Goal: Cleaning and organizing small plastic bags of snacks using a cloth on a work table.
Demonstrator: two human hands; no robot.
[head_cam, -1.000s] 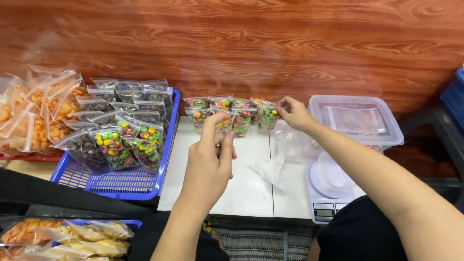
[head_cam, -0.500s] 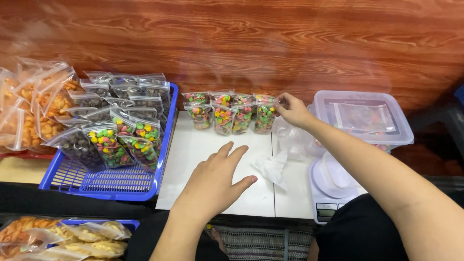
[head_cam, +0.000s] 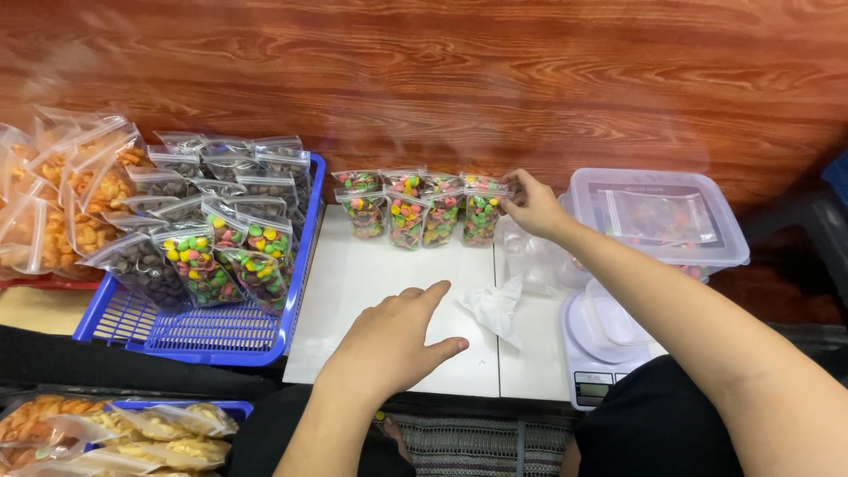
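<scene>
Several small clear zip bags of coloured candies [head_cam: 408, 210] stand in a row at the back of a white table [head_cam: 353, 291]. My right hand [head_cam: 533, 205] reaches to the right end of that row and pinches the top of the last candy bag [head_cam: 482, 212]. My left hand [head_cam: 396, 334] rests flat on the table near its front edge, fingers spread, holding nothing. A crumpled white tissue [head_cam: 493, 306] lies just right of my left hand.
A blue basket [head_cam: 212, 334] on the left holds more bags of candies and dark sweets. Bags of orange snacks [head_cam: 62, 199] lie further left. A clear lidded box [head_cam: 655, 216] and a white kitchen scale [head_cam: 601, 349] stand at the right. A wooden wall runs behind.
My left hand has come down from the row of candy bags and now lies flat on the table. My right hand stays at the right end of the row.
</scene>
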